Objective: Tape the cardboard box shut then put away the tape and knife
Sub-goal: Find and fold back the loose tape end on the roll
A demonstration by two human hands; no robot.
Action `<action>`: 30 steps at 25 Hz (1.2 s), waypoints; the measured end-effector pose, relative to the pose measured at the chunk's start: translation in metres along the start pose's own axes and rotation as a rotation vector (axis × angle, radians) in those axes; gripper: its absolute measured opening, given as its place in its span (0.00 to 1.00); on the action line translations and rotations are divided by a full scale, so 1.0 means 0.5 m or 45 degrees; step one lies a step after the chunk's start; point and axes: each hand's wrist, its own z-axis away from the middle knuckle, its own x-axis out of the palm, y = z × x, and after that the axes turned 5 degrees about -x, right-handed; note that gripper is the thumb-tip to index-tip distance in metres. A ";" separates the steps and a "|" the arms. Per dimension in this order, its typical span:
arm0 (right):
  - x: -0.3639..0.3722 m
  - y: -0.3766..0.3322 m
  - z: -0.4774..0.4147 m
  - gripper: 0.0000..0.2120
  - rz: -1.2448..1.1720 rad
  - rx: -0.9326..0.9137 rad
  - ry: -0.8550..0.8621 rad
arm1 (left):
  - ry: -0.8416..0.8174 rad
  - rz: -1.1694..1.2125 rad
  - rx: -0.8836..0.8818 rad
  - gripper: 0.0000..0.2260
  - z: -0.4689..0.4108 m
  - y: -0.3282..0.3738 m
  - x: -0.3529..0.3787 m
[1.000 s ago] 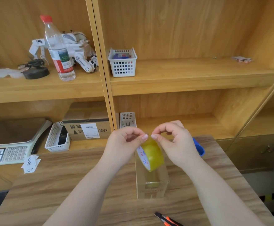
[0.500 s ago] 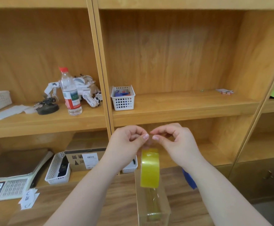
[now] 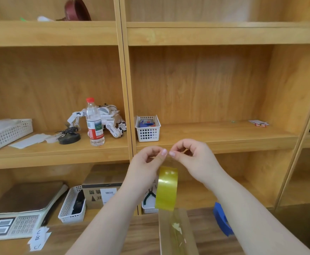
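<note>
A yellow roll of tape (image 3: 166,189) hangs edge-on above the narrow cardboard box (image 3: 176,232), which stands on the wooden table (image 3: 128,236) at the bottom centre. My left hand (image 3: 146,162) and my right hand (image 3: 193,159) are raised in front of the shelf, and each pinches the clear free end of the tape just above the roll. Their fingertips almost touch. A strip of clear tape runs along the box top. The knife is out of view.
A blue tape dispenser (image 3: 222,221) lies on the table right of the box. On the shelves behind stand white baskets (image 3: 147,128), a water bottle (image 3: 95,122), a toy robot (image 3: 111,120), a scale (image 3: 16,214) and a labelled carton (image 3: 102,192).
My view has tilted upward, so the table and the knife have dropped out of frame. Both hands have lifted the tape end higher, and the roll has turned edge-on.
</note>
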 end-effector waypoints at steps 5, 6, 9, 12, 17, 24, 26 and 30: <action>-0.009 -0.004 -0.013 0.05 -0.137 0.052 -0.038 | -0.077 -0.019 -0.367 0.31 0.019 -0.023 0.000; -0.011 -0.004 -0.014 0.04 -0.163 0.063 -0.036 | -0.132 0.058 -0.427 0.34 0.021 -0.027 0.005; -0.010 0.000 -0.017 0.03 -0.142 0.087 -0.034 | -0.269 0.510 -0.578 0.33 0.016 -0.026 0.019; -0.012 0.016 -0.024 0.04 -0.032 0.135 0.050 | -0.243 0.525 -0.590 0.31 0.010 -0.024 0.032; -0.001 0.069 -0.021 0.05 0.019 0.277 0.053 | -0.125 0.244 -0.459 0.31 0.018 -0.038 0.039; 0.011 0.123 -0.008 0.05 -0.106 0.487 -0.065 | -0.212 -0.085 -0.115 0.29 0.024 -0.058 0.022; 0.014 0.125 -0.001 0.05 -0.365 0.516 -0.112 | -0.262 -0.167 0.003 0.29 0.022 -0.061 0.014; 0.026 0.121 0.022 0.07 -0.443 0.477 -0.065 | -0.318 -0.229 0.088 0.27 0.024 -0.061 0.004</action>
